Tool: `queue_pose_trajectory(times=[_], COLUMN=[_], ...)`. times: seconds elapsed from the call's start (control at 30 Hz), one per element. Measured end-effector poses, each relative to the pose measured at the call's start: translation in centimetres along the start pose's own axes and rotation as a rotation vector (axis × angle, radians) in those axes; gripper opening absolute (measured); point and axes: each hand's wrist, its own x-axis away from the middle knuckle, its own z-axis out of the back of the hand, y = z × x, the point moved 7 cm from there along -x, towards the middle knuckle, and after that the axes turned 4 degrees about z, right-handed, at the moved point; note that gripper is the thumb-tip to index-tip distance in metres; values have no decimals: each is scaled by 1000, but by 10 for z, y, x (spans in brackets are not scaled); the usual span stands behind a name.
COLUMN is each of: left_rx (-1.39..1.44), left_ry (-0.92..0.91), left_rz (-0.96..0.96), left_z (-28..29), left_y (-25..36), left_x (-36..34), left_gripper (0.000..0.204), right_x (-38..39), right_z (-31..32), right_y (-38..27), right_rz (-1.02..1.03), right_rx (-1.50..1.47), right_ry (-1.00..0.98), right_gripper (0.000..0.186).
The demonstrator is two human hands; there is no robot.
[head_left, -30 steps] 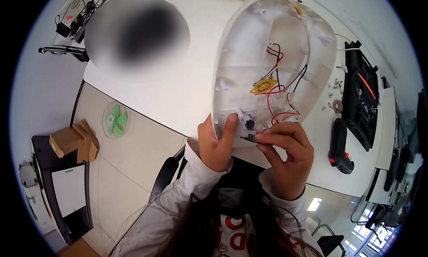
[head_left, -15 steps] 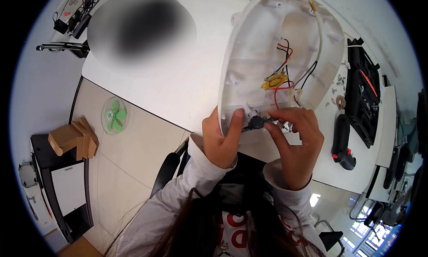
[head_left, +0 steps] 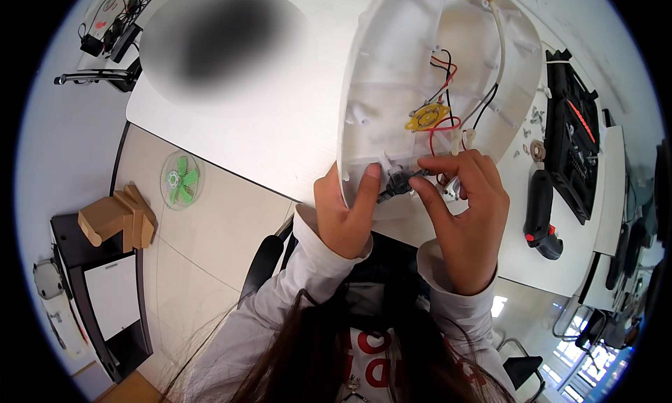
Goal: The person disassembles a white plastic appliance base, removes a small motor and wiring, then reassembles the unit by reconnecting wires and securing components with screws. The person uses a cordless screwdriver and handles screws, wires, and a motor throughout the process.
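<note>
1. At the near end of a white plastic shell [head_left: 392, 67], the right hand [head_left: 463, 214] holds a small dark part [head_left: 399, 182] in a narrow pinch between thumb and forefinger. The dark part sits at the shell's near inner side; whether it is seated there cannot be told.
2. At the shell's near left rim, the left hand [head_left: 346, 210] is closed on the wall: thumb inside, just beside the dark part, remaining fingers hidden outside.
3. Beyond both hands, inside the shell, a yellow disc-shaped component [head_left: 428, 116] lies near the middle. Red wires [head_left: 452, 74] and black wires [head_left: 490, 99] run about it, and a pale cable [head_left: 499, 46] follows the far right wall.
4. Beneath the shell is a white desk [head_left: 280, 137].
5. To the right of the shell, on the desk: loose screws [head_left: 537, 116], a brown ring [head_left: 537, 150], a black power screwdriver [head_left: 539, 210] with red details, and, farther right, an open black tool case [head_left: 563, 133].
6. To the left, on the floor: a fan-like item with green blades [head_left: 183, 180]. Farther left, brown cardboard boxes [head_left: 115, 221] stand by a dark cabinet with a white door [head_left: 112, 301].
</note>
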Motion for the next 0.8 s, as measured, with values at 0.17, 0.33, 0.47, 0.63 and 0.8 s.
queue_pose_trajectory(times=[0.17, 0.33, 0.47, 0.63, 0.8], left_rx=[-129, -182, 257, 294, 230], left_ry=[15, 2, -48, 0, 5], left_rz=[-137, -159, 53, 124, 91], left_z=[0, 0, -1, -1, -1], left_y=[8, 5, -3, -10, -11], left_x=[1, 4, -2, -1, -2], left_gripper=[30, 29, 28, 25, 23], right_x=[0, 0, 0, 2, 7], right_z=[0, 0, -1, 1, 0], right_y=[1, 0, -1, 3, 2], right_rz=[-7, -3, 9, 7, 13], right_rx=[-6, 2, 1, -108, -110], right_ry=[6, 3, 11, 63, 133], right_gripper=[18, 18, 19, 24, 26])
